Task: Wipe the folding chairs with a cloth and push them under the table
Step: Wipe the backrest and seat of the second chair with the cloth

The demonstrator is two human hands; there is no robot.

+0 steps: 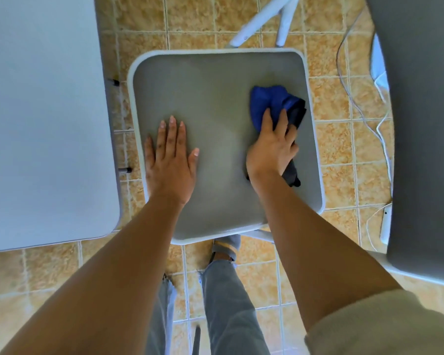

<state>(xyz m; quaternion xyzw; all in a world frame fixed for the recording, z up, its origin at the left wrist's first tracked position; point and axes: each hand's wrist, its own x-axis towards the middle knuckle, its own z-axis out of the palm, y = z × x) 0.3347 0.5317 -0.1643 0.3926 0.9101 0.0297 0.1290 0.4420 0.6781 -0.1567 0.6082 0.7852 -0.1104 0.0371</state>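
A folding chair's grey seat [210, 98] with a pale rim fills the middle of the view, seen from straight above. My left hand [171, 160] lies flat on the seat's left half, fingers spread, holding nothing. My right hand [272, 147] presses a bunched blue and black cloth [272, 101] against the seat's right side. The cloth sticks out past my fingertips, and a dark end trails out below my palm. The chair's white legs [262, 19] show beyond the far edge of the seat.
A white table top [44, 119] lies at the left, its edge close to the chair. Another grey chair surface [426, 139] stands at the right. White cables [362, 106] run across the tan tiled floor [344, 175]. My legs in grey jeans [226, 303] stand below the seat.
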